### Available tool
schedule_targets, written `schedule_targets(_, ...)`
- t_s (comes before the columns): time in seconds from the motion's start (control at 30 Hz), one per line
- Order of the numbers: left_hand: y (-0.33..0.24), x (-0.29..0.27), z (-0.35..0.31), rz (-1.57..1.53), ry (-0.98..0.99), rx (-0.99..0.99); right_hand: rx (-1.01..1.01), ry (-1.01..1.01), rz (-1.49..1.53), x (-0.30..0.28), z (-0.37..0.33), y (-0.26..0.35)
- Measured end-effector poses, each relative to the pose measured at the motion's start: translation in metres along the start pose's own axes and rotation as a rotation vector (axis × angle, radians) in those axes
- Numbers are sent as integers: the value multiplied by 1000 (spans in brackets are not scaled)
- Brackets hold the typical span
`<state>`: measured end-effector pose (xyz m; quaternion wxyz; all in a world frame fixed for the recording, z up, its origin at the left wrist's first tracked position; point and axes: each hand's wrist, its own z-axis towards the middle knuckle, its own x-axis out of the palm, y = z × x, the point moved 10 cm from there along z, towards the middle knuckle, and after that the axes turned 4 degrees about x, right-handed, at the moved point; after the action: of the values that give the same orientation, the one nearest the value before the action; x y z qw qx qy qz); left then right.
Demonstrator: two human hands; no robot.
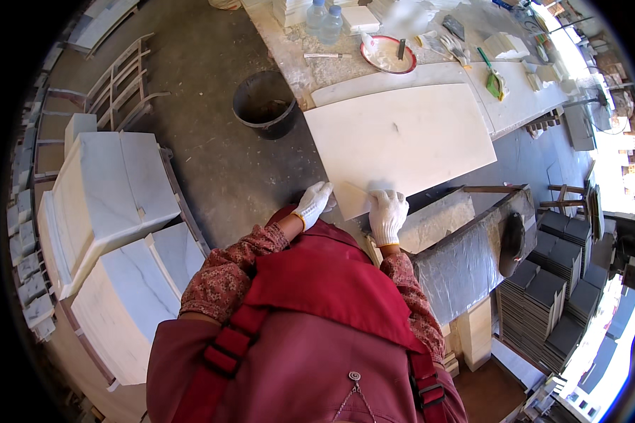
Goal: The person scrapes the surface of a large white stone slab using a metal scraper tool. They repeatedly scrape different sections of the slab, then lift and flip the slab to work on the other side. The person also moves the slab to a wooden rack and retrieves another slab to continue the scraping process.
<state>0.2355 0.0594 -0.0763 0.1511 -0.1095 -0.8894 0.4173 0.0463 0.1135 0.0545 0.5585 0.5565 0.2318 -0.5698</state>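
A large pale stone slab [409, 134] lies flat in front of me, jutting past the near edge of the table. At its near edge my right hand [388, 217], in a white knit glove, is closed with the fingers curled under. Beside that hand a pale triangular patch [353, 200] shows at the slab's corner; whether it is a separate piece, I cannot tell. My left hand [313, 205], gloved alike, is next to the slab's left edge, its fingers pressed together. Whatever either hand grips is hidden.
A black bucket [264, 106] stands on the floor left of the table. The table carries a red-rimmed basin [388, 55], plastic bottles [323, 22] and a green-handled brush [494, 81]. Marbled slabs [130, 176] are stacked at left. A plastic-covered bench [466, 261] stands at right, near dark tile stacks [536, 303].
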Motion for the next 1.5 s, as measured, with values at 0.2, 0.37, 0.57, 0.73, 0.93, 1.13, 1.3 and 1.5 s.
schedule_targets(0.2, -3, 1, -1, -14, 9, -29, 35, 27, -4, -1, -6, -1)
schedule_targets(0.37, 3, -2, 5, -40, 32, -47, 22, 80, 2, -3, -15, 6)
schedule_targets(0.57, -4, 8, -3, -57, 38, -72, 40, 158, -27, 10, -17, -2)
schedule_targets(0.73, 7, 11, -5, -27, 112, -120, -7, 141, -69, 21, -30, 1)
schedule_targets(0.93, 3, 15, -12, -26, 108, -155, 9, 201, -162, 25, -34, 17)
schedule_targets(1.13, 0, 14, -13, -18, 59, -107, -2, 209, -189, 26, -33, 17)
schedule_targets(1.3, 2, 12, -1, -68, 62, 35, 10, 220, -203, 37, -42, 14)
schedule_targets(1.5, 4, 12, 1, 38, 71, 16, -9, 205, -135, 31, -45, 13)
